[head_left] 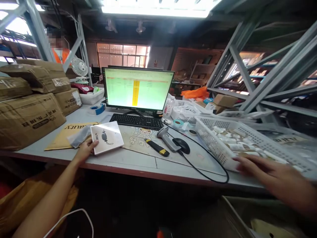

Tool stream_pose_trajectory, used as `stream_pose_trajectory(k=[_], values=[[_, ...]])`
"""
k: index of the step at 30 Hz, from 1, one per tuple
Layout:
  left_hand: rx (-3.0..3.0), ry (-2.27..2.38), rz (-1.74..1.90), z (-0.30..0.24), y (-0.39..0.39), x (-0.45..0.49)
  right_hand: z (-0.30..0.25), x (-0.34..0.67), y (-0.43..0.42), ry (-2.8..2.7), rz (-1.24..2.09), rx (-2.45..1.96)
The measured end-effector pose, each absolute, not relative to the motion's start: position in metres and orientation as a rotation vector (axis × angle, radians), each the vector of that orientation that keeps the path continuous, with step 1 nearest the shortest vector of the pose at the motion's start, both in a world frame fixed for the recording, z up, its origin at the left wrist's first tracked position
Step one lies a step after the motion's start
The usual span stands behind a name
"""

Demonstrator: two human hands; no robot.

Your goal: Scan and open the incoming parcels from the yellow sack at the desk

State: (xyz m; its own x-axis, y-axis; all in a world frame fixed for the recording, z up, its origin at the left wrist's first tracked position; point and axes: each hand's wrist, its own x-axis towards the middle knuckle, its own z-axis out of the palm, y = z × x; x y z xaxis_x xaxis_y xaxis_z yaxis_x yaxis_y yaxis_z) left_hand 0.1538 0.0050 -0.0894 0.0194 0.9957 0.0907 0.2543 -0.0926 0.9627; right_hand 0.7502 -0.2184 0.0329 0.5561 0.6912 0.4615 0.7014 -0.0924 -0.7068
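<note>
Well, at the far left, a stack of brown corrugated cardboard parcels sits on a pale grey workbench, and beyond it stands a co-worker in an orange vest, near a small white desk fan and a white plastic basket. On the bench, a yellow padded envelope lies beneath a crumpled sheet of translucent grey plastic, and that sheet runs partly under a flat white box printed with a picture of a dark device. This box lies on the bench at the person's front left. The left hand is half curled, its fingers against the box's lower left edge; whether it grips the box or only touches it, I cannot tell. Further right, a black keyboard sits below a flat monitor showing a green spreadsheet. Nearer the bench's front edge, a yellow-and-black utility knife lies just beside a grey handheld barcode scanner, which rests against a black computer mouse. Next comes a white perforated plastic crate filled with small white-and-brown cartons. The right hand, blurred, is open with its fingers spread, over the crate's near corner, and holds nothing that shows.
</note>
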Motion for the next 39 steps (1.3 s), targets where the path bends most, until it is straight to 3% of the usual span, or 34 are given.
stream_pose_trajectory(k=[3,8,15,22,32,39], values=[[1.476,1.262,1.125,-0.087,0.002,0.151,0.027,0.719,-0.147,-1.443,0.021,-1.85],[1.471,1.16,1.15,-0.092,0.002,0.15,-0.038,0.701,-0.049,-1.561,-0.059,-1.849],[1.439,1.212,1.157,-0.093,0.006,0.152,-0.103,0.709,-0.031,-1.734,-0.444,-2.058],[1.425,1.238,1.109,-0.091,0.007,0.152,-0.103,0.683,-0.022,-1.914,-0.692,-2.135],[1.392,1.242,1.11,-0.093,0.006,0.152,-0.095,0.627,-0.015,-1.944,-0.54,-2.14],[1.407,1.197,1.141,-0.093,0.005,0.152,-0.083,0.696,-0.002,-1.776,-0.493,-1.954]])
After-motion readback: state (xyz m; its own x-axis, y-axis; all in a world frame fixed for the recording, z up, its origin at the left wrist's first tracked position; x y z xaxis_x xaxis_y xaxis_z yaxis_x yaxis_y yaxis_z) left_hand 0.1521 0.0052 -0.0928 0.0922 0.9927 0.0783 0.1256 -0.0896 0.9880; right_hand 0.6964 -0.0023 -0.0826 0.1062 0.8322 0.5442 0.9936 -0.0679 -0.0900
